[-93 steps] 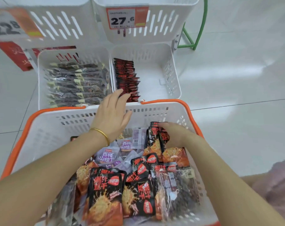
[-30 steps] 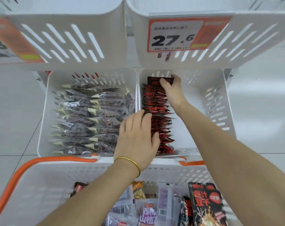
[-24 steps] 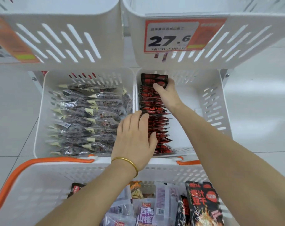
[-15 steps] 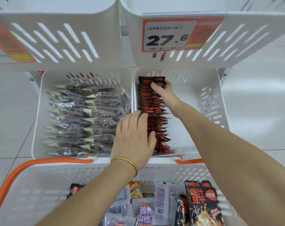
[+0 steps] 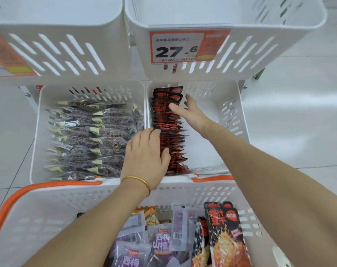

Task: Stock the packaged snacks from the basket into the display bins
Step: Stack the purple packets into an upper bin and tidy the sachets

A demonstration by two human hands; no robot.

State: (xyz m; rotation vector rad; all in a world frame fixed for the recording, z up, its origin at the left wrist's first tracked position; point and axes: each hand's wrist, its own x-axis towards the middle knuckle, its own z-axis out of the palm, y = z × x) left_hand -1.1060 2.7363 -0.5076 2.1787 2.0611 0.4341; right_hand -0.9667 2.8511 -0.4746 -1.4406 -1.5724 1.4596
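A row of red-and-black snack packets (image 5: pixel 168 120) stands on edge along the left side of the lower right display bin (image 5: pixel 229 120). My left hand (image 5: pixel 146 157) rests flat against the near part of that row, fingers straight. Over the far part of the row my right hand (image 5: pixel 190 112) hovers with fingers spread, holding nothing. The white basket with orange handles (image 5: pixel 48 207) sits in front of the bins. It holds purple packets (image 5: pixel 160 241) and a red-and-black packet (image 5: pixel 225 234).
The lower left bin (image 5: pixel 36 132) is full of clear packets of dark snacks (image 5: pixel 94 139). Two upper white bins (image 5: pixel 260 45) overhang the lower ones; one carries a 27.6 price tag (image 5: pixel 183 48). Pale tiled floor lies to the right.
My right hand has let go of the far packets and drawn back with its fingers spread. The left hand has stayed against the row. Three seconds ago both hands were at the basket.
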